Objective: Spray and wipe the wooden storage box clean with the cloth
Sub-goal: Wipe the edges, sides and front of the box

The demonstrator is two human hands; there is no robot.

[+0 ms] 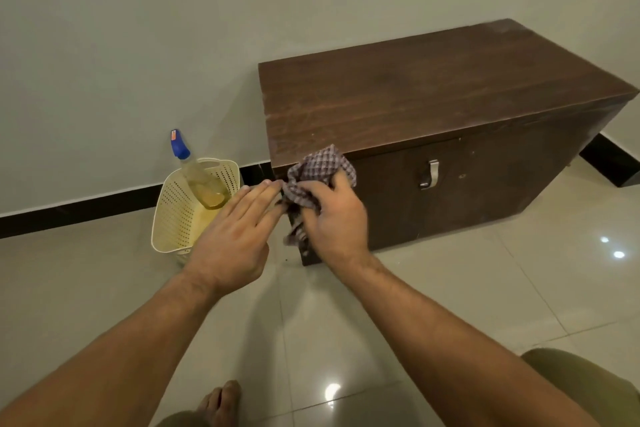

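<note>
My right hand (pixel 334 215) grips the bunched checked cloth (pixel 322 166) against the near left corner of the wooden storage box (pixel 433 97); my left hand (pixel 235 236) is flat, fingers straight, tips at the cloth's edge, holding nothing. To wipe well, I judge I should spread the cloth flatter, press firmly and draw it along the lid's front edge in overlapping strokes. The closed box stands on the floor directly ahead of both hands, with the spray bottle (pixel 194 170) in a basket (pixel 173 218) just left.
</note>
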